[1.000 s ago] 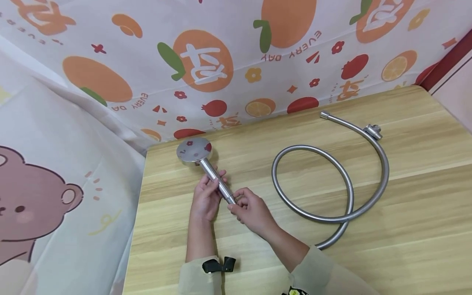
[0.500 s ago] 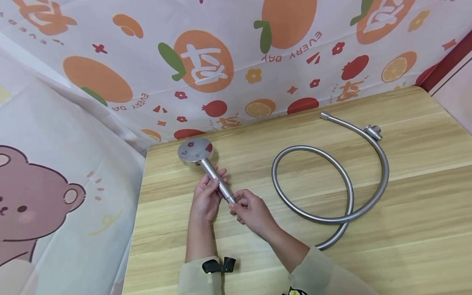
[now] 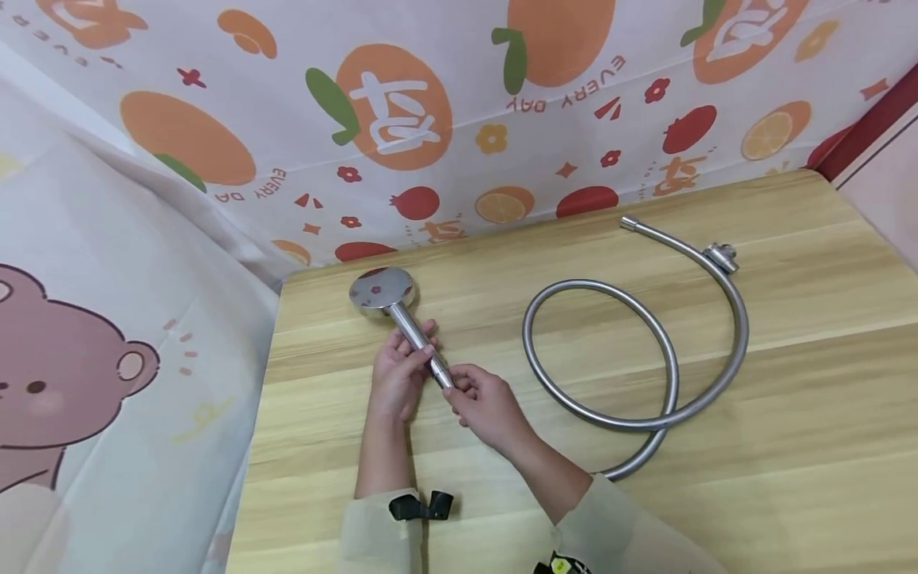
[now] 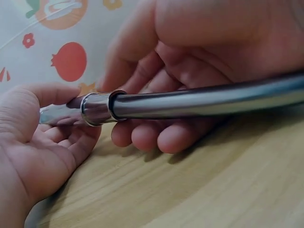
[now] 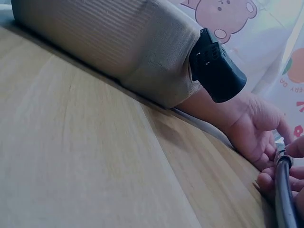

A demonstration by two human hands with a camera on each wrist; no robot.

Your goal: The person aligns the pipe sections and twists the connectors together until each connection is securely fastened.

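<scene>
In the head view a chrome hand shower [image 3: 382, 288] points up and left, its round head near the table's back left. My left hand [image 3: 393, 381] grips the middle of its handle, thumb laid across the top. Just below, my right hand [image 3: 493, 410] pinches the metal collar [image 4: 97, 109] where a silver shower hose [image 4: 199, 100] meets the handle's end. In the left wrist view the right fingers curl under the hose at that joint. The hose's rest passes beneath the right forearm and lies in a loop on the wooden table.
The hose's far end [image 3: 629, 223] lies at the back of the table, close to a small chrome fitting [image 3: 720, 257] touching the hose. A fruit-printed cloth [image 3: 538, 96] hangs behind the table [image 3: 810, 351]. A black device [image 5: 217, 66] is strapped at the left cuff.
The hand shower has shifted slightly right, and reflections on its head have changed. The left thumb sits a little further across the handle. The head view has tilted slightly.
</scene>
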